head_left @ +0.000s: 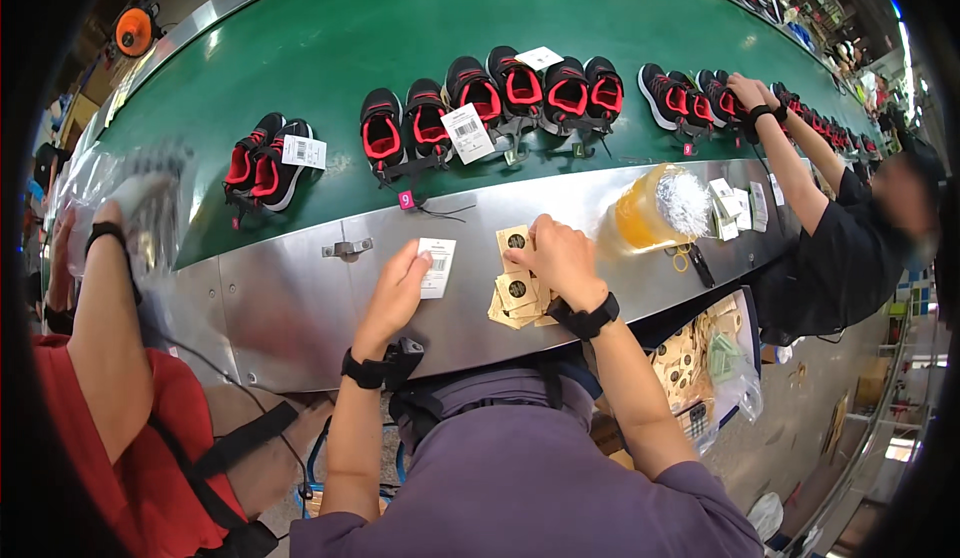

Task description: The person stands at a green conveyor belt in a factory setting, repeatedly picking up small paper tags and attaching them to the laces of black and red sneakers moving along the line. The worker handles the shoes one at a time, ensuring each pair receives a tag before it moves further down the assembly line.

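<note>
My left hand [397, 293] pinches a white printed tag [438, 270] over the steel edge of the bench. To its right, my right hand [558, 261] has thumb and fingers closed on a small tan card [512, 241] with a dark round mark. Directly below it lies a loose pile of the same tan cards [513, 303]. Beyond both hands, black sneakers with red lining [382, 130] stand in pairs on the green belt [330, 58]. Another white tag [467, 134] rests against the pairs in the middle.
A round tub with yellow sides [645, 213] stands right of my right hand, near stacked tags [735, 208] and black scissors [700, 266]. At left a person in red handles clear plastic [130, 198]; at right one in black reaches to shoes. A box of tan cards [690, 358] sits below the bench.
</note>
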A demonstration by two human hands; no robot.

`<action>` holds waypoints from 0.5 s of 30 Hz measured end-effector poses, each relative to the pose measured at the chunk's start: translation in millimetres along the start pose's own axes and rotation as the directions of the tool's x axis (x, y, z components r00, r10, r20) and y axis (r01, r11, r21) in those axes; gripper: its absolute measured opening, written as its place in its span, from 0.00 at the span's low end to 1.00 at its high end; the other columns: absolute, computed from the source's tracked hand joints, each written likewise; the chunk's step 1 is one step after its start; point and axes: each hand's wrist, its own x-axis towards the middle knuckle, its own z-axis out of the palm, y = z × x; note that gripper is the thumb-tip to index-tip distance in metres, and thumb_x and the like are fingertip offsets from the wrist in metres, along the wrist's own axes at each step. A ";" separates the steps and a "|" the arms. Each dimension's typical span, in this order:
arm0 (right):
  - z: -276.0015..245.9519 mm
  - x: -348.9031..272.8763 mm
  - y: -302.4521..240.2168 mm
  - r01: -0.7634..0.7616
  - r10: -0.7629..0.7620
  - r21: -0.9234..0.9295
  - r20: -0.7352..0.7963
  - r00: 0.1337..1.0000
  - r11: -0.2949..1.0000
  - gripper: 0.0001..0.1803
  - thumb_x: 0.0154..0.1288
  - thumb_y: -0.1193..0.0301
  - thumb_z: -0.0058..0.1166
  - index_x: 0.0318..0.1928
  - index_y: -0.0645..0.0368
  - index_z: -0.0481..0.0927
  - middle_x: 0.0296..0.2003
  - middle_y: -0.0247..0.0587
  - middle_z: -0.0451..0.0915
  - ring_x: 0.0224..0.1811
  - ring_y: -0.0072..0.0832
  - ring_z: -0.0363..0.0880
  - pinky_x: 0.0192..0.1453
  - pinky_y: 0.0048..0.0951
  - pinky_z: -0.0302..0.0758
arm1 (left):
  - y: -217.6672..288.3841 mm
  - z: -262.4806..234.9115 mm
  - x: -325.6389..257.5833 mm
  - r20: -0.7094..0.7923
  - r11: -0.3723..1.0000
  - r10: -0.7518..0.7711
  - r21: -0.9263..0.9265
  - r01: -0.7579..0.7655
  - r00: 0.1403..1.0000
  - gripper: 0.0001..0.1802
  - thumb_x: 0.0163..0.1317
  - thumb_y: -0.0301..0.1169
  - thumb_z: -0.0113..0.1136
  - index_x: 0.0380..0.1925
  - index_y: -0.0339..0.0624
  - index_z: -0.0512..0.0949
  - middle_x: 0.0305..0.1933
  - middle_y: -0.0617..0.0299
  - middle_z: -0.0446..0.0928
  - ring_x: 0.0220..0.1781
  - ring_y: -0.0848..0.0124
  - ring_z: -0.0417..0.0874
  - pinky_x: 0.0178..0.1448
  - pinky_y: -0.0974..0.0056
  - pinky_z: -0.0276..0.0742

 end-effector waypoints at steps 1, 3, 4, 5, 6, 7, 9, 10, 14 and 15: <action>-1.2 1.7 2.3 -0.032 0.031 0.044 0.037 0.999 0.999 0.20 0.54 0.56 0.61 0.33 0.61 0.76 0.27 0.45 0.80 0.29 0.40 0.80 0.33 0.36 0.74 | -0.5 2.3 0.7 0.020 0.999 -0.028 -0.046 0.029 0.999 0.10 0.66 0.29 0.48 0.40 0.33 0.73 0.33 0.57 0.76 0.35 0.74 0.75 0.39 0.66 0.71; 2.9 1.3 14.6 -0.048 0.046 0.339 0.015 0.999 0.939 0.18 0.56 0.58 0.59 0.34 0.63 0.77 0.26 0.46 0.80 0.28 0.38 0.80 0.32 0.34 0.73 | 7.2 5.2 0.1 0.060 0.980 0.102 0.166 -0.110 0.993 0.09 0.64 0.28 0.51 0.38 0.32 0.74 0.34 0.59 0.77 0.35 0.75 0.75 0.39 0.68 0.72; 5.2 1.5 23.8 -0.047 0.053 0.474 0.002 0.999 0.879 0.18 0.57 0.59 0.58 0.34 0.64 0.77 0.26 0.46 0.80 0.27 0.38 0.80 0.32 0.33 0.73 | 12.7 8.1 0.0 0.088 0.947 0.167 0.265 -0.185 0.982 0.09 0.63 0.28 0.52 0.36 0.32 0.75 0.34 0.60 0.77 0.35 0.76 0.75 0.39 0.69 0.72; 8.5 1.7 34.9 -0.071 0.054 0.605 0.047 0.997 0.793 0.14 0.60 0.63 0.56 0.35 0.64 0.78 0.23 0.39 0.78 0.25 0.26 0.76 0.31 0.28 0.71 | 16.4 15.1 -0.7 0.067 0.977 0.124 0.168 -0.133 0.990 0.08 0.62 0.27 0.55 0.35 0.32 0.76 0.33 0.61 0.76 0.35 0.76 0.76 0.38 0.70 0.72; 8.9 1.2 42.5 -0.075 0.039 0.642 0.070 0.997 0.763 0.14 0.61 0.64 0.56 0.35 0.64 0.78 0.23 0.38 0.77 0.25 0.23 0.74 0.30 0.27 0.70 | 20.3 24.1 -2.2 0.050 0.994 0.079 0.071 -0.082 0.996 0.07 0.60 0.26 0.57 0.33 0.33 0.76 0.33 0.61 0.76 0.34 0.76 0.76 0.38 0.71 0.72; 8.1 -0.1 49.4 -0.080 0.024 0.677 0.092 0.995 0.731 0.13 0.61 0.65 0.55 0.35 0.64 0.78 0.22 0.36 0.77 0.25 0.20 0.73 0.30 0.25 0.70 | 22.9 32.3 -2.2 0.040 0.999 0.032 -0.026 -0.031 0.999 0.06 0.58 0.25 0.59 0.32 0.33 0.77 0.33 0.62 0.76 0.33 0.76 0.76 0.38 0.72 0.72; 3.3 -3.1 55.5 -0.055 -0.008 0.701 0.086 0.996 0.711 0.10 0.63 0.67 0.54 0.34 0.63 0.78 0.23 0.30 0.75 0.26 0.14 0.69 0.29 0.20 0.67 | 25.0 43.4 1.7 0.103 0.992 0.121 0.011 -0.123 0.987 0.06 0.55 0.24 0.62 0.32 0.35 0.78 0.33 0.63 0.77 0.33 0.77 0.77 0.38 0.73 0.73; -2.7 -7.2 55.4 -0.045 -0.056 0.730 0.113 0.992 0.682 0.10 0.63 0.67 0.54 0.34 0.63 0.78 0.23 0.29 0.75 0.26 0.13 0.69 0.30 0.20 0.67 | 25.4 49.9 3.4 0.134 0.985 0.164 0.027 -0.169 0.977 0.06 0.53 0.24 0.64 0.32 0.35 0.78 0.33 0.63 0.77 0.33 0.77 0.77 0.38 0.73 0.73; -31.5 -29.5 43.6 -0.064 -0.192 0.848 0.192 0.963 0.526 0.09 0.66 0.69 0.51 0.36 0.63 0.78 0.27 0.23 0.73 0.28 0.10 0.67 0.31 0.16 0.64 | 33.4 83.0 7.3 0.248 0.974 0.054 -0.227 0.004 0.967 0.04 0.55 0.21 0.62 0.30 0.35 0.78 0.40 0.63 0.78 0.39 0.78 0.78 0.42 0.74 0.74; -37.5 -34.2 41.7 -0.085 -0.163 0.860 0.191 0.968 0.503 0.09 0.66 0.69 0.51 0.38 0.62 0.78 0.27 0.22 0.72 0.27 0.10 0.65 0.31 0.15 0.63 | 42.3 86.6 6.5 0.250 0.976 -0.012 -0.209 0.066 0.968 0.05 0.54 0.21 0.64 0.31 0.36 0.78 0.36 0.63 0.79 0.37 0.77 0.79 0.42 0.73 0.74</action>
